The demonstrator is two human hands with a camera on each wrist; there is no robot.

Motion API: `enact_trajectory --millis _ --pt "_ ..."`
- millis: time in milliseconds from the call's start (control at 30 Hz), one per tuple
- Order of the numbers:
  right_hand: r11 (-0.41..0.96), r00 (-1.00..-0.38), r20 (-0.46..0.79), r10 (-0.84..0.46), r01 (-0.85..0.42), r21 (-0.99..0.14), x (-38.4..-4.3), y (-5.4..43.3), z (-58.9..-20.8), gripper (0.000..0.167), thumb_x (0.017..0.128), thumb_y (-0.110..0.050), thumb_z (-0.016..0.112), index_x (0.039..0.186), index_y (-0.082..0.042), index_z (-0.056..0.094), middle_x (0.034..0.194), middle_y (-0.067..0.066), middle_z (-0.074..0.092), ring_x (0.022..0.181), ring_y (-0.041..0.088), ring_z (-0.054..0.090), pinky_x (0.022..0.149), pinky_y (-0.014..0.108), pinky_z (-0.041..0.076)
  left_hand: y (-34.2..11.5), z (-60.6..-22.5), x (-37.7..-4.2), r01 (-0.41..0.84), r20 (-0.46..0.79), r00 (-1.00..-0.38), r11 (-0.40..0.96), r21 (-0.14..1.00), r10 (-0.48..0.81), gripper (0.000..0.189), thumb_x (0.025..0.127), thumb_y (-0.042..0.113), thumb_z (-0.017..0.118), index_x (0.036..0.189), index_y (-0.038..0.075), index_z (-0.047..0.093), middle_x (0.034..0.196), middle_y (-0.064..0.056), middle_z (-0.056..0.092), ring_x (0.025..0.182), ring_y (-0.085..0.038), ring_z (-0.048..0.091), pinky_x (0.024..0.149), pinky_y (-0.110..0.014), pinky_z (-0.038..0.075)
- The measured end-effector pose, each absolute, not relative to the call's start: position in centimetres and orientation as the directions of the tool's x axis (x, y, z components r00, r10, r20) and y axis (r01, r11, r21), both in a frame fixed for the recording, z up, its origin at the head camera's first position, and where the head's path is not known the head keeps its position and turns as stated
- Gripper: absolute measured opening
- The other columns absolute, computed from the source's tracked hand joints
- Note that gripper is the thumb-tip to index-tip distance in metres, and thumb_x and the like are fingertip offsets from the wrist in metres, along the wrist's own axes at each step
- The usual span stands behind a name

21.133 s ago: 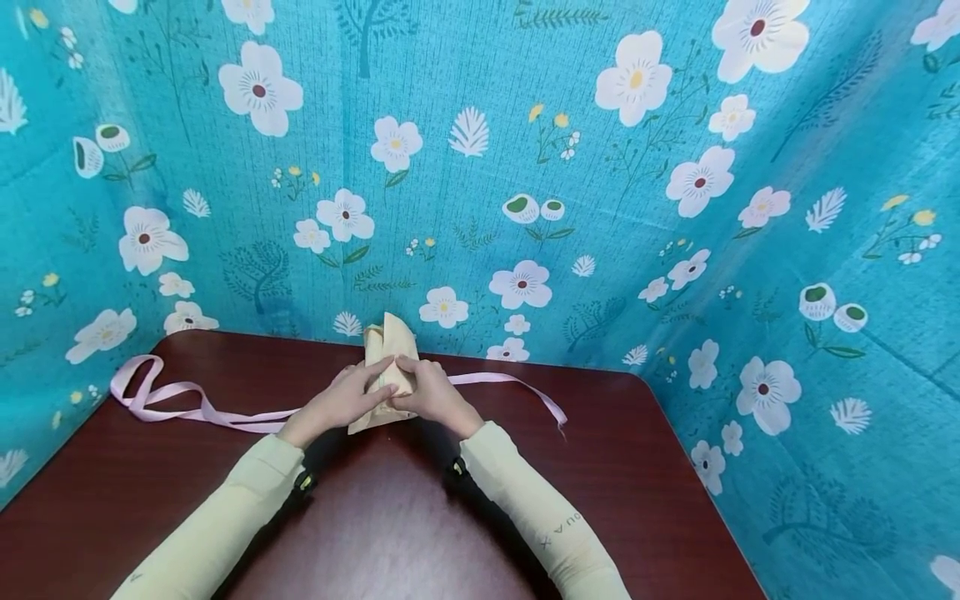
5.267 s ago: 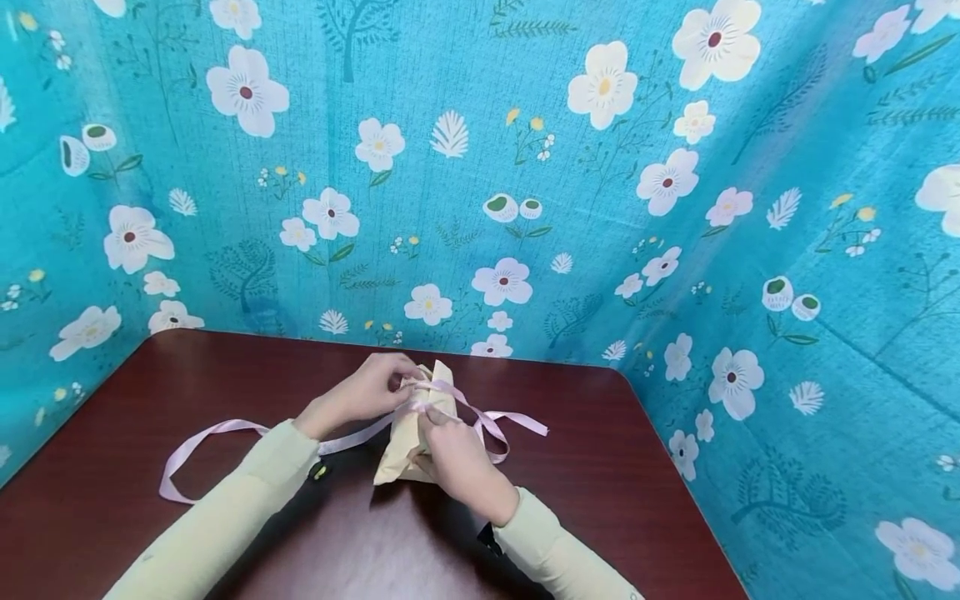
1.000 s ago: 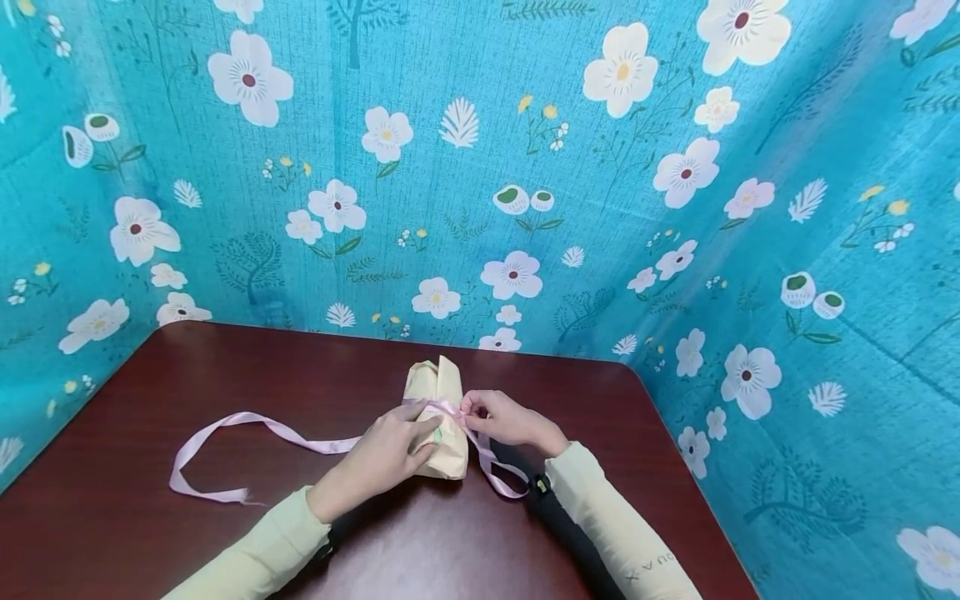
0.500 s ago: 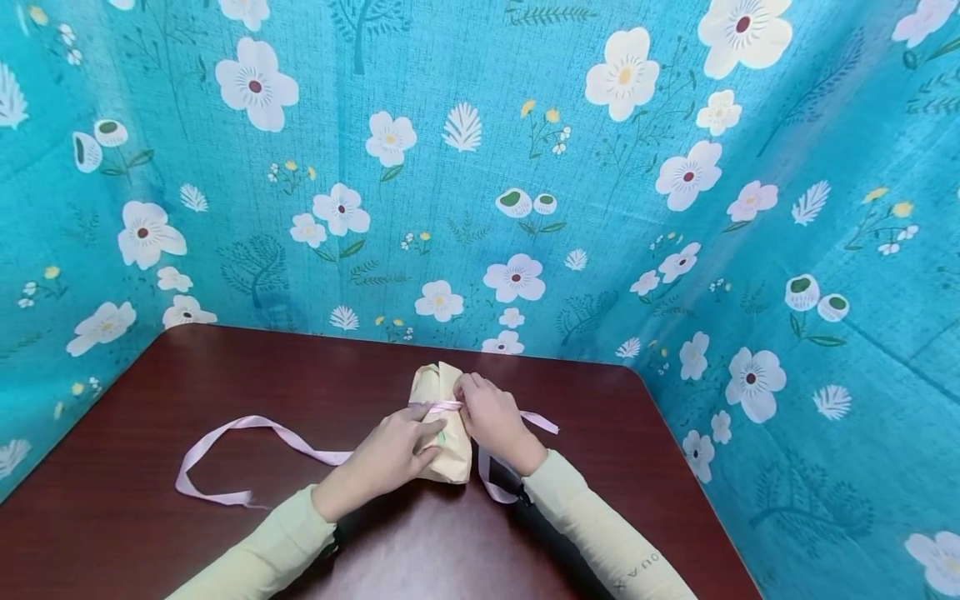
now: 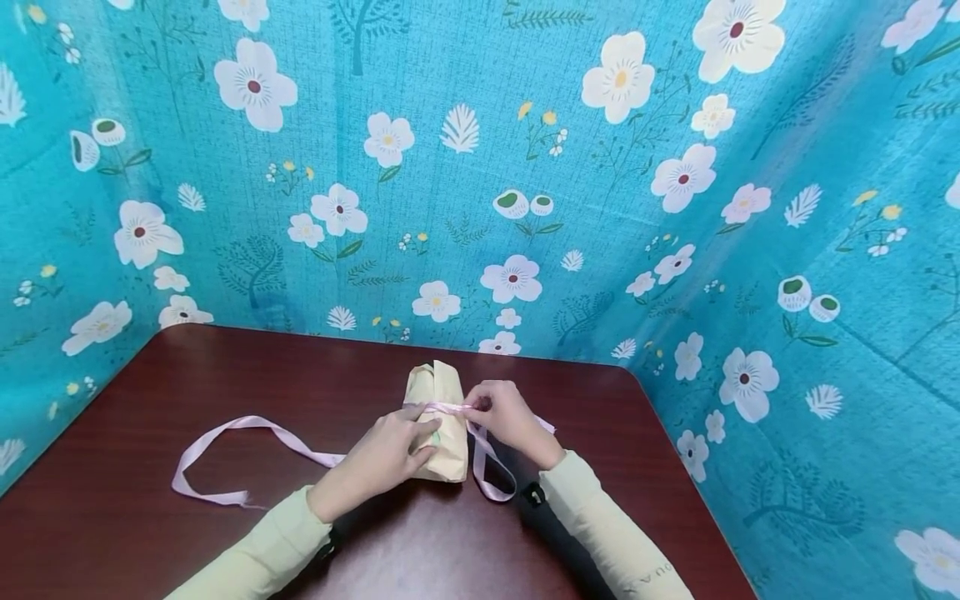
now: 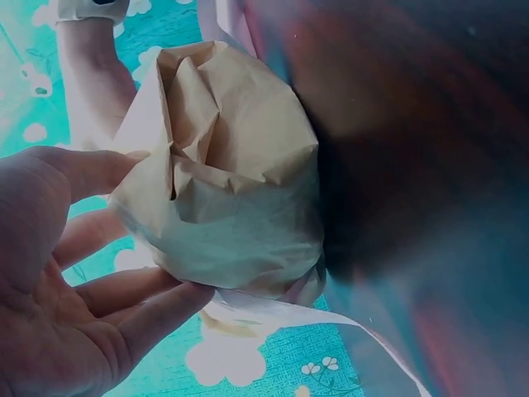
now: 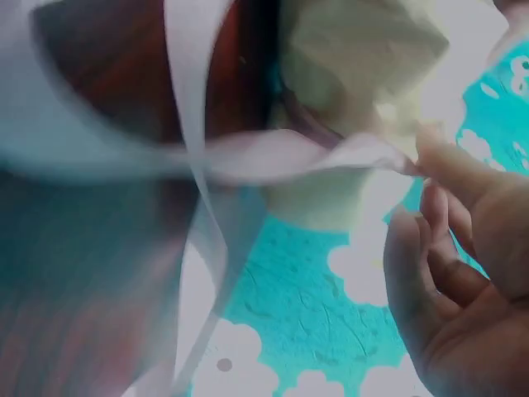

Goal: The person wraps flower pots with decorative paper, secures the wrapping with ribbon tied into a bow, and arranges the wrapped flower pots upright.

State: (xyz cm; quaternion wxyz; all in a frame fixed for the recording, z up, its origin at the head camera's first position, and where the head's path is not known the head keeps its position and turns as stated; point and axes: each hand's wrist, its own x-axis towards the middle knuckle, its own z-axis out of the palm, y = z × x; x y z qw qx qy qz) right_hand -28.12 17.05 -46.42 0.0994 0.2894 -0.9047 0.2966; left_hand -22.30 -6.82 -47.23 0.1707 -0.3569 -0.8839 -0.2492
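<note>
A tan paper-wrapped package [image 5: 448, 454] lies on the table, its folded end facing the left wrist view. A pink ribbon [image 5: 444, 408] crosses its middle. My left hand [image 5: 378, 457] rests on the package's left side, fingers spread and nearly straight, with one fingertip at the ribbon's edge. At the package's right side, my right hand [image 5: 508, 417] pinches the ribbon between thumb and index finger. In the right wrist view, the pinched ribbon [image 7: 273, 161] runs across the package [image 7: 364, 66]. The ribbon's underside pass is hidden.
On the left, a long ribbon tail [image 5: 281, 433] curves over the dark red table [image 5: 247, 367]. A ribbon loop [image 5: 495, 492] hangs right of the package, with another end behind the right wrist. A blue floral curtain [image 5: 450, 208] stands behind.
Since the earliest frame, the ribbon has come round the package's middle. Over the last second, my right hand moved in over the package edge and drew back right. The left hand barely moved.
</note>
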Motion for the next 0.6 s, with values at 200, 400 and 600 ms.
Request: enact_trajectory --millis 200,400,600 --pt "0.582 -0.789 0.264 -0.555 -0.595 -0.554 -27.7 19.1 -45.0 0.017 0.087 -0.016 0.082 0.076 -0.018 0.068 0.076 -0.005 0.063 0.071 0.006 0.057 0.067 0.029 0.054 -6.7 -47.2 -22.2 0.716 0.477 -0.686 0.625 0.310 0.549 0.037 0.084 0.018 0.081 0.118 0.004 0.076 0.127 -0.029 0.066 0.110 -0.040 0.069 0.089 -0.051 0.057" --pt "0.528 -0.759 0.135 -0.637 -0.558 -0.641 -27.1 20.3 -44.1 0.023 0.092 -0.009 0.064 0.071 -0.017 0.060 0.075 -0.005 0.053 0.074 0.013 0.051 0.068 0.030 0.047 -6.5 -47.2 -22.2 0.718 0.482 -0.682 0.630 0.297 0.550 0.036 0.084 0.019 0.081 0.117 0.006 0.076 0.126 -0.027 0.067 0.109 -0.039 0.069 0.089 -0.050 0.057" --pt "0.469 -0.782 0.135 -0.608 -0.492 -0.734 -27.1 21.3 -44.0 0.018 0.090 0.006 0.063 0.079 -0.007 0.056 0.068 -0.002 0.052 0.063 0.012 0.051 0.061 0.022 0.045 -6.4 -47.0 -22.1 0.706 0.460 -0.699 0.632 0.320 0.547 0.036 0.084 0.017 0.081 0.118 0.005 0.075 0.127 -0.028 0.066 0.113 -0.040 0.068 0.090 -0.050 0.057"
